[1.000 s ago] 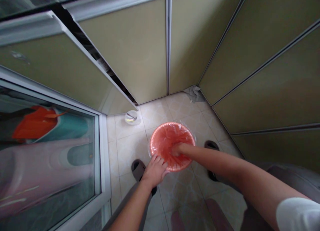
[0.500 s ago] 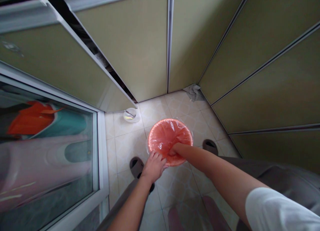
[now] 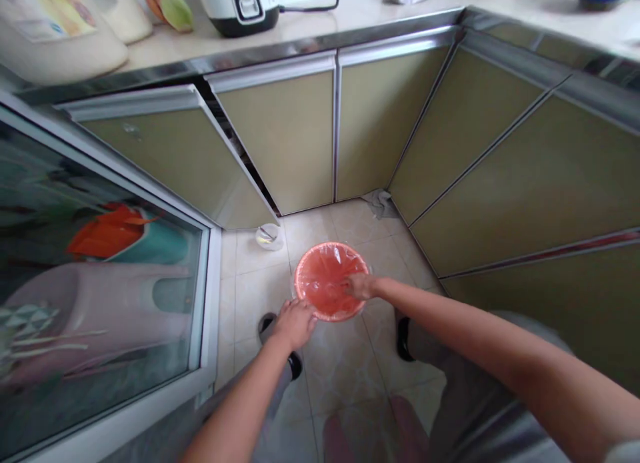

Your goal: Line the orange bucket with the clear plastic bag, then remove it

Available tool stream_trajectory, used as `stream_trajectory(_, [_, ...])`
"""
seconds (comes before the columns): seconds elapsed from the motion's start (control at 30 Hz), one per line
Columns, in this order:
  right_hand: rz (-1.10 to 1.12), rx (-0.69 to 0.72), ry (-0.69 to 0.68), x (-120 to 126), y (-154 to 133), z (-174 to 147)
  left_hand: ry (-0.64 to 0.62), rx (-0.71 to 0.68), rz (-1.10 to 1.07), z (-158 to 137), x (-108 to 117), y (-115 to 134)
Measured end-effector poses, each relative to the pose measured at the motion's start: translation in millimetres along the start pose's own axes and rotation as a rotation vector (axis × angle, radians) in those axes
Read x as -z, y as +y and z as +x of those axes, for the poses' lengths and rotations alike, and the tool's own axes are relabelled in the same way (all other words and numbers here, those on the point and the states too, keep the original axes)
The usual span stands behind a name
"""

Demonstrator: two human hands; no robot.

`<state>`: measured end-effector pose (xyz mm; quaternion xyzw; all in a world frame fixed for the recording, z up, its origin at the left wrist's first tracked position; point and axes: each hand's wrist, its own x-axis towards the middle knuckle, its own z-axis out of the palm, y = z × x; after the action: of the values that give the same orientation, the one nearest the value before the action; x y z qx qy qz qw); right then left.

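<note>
Nearest, two pink legs [image 3: 336, 439] stand on the tiled floor between the person's knees, which are in grey trousers [image 3: 465, 396]. Dark slippers [image 3: 404, 341] are on both feet, set apart on either side of a coral-red bin [image 3: 336, 318]. The bin is upright on the floor, its inside covered by a clear plastic liner [image 3: 320, 284] that folds over the rim. The left hand [image 3: 295, 323] rests at the rim's near left edge, fingers bent over it; how firm its grip is, I cannot tell. The right hand [image 3: 359, 286] reaches over the right side into the bin, palm largely hidden, and whether its grip is clenched or loose I cannot tell. To the left is a glass door [image 3: 210, 303], with a pink plastic stool [image 3: 130, 289] showing through the pane. Beyond the bin, a translucent tub [image 3: 270, 237] sits beside a cabinet door standing ajar [image 3: 165, 143], and a grey cloth [image 3: 381, 203] lies crumpled in the corner. Farthest, the table [image 3: 305, 29] above the cabinets carries a rice cooker [image 3: 220, 9], a green fruit [image 3: 176, 11] and a large labelled jar [image 3: 65, 46].
</note>
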<state>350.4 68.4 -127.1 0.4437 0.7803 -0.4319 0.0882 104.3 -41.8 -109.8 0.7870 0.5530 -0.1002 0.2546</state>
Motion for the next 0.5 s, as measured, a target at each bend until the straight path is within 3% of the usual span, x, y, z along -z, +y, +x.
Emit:
stream_trajectory(0.1, [-0.071,-0.061,-0.030,9,4,-74,-0.020,0.137,-0.200,-31,8,1])
stream_trajectory(0.23, [-0.083,-0.118,0.006,-9,9,-171,0.025,0.259,-0.539,-74,-2,2])
stream_trajectory(0.37, [0.029,-0.067,0.041,-32,0,-221,0.079,0.205,-0.713,-97,2,19])
stream_trajectory(0.43, [0.162,0.039,0.138,-28,-18,-232,0.208,0.137,-0.798,-103,23,37])
stream_trajectory(0.5, [0.284,0.194,0.335,-12,-47,-244,0.432,0.050,-0.903,-109,58,62])
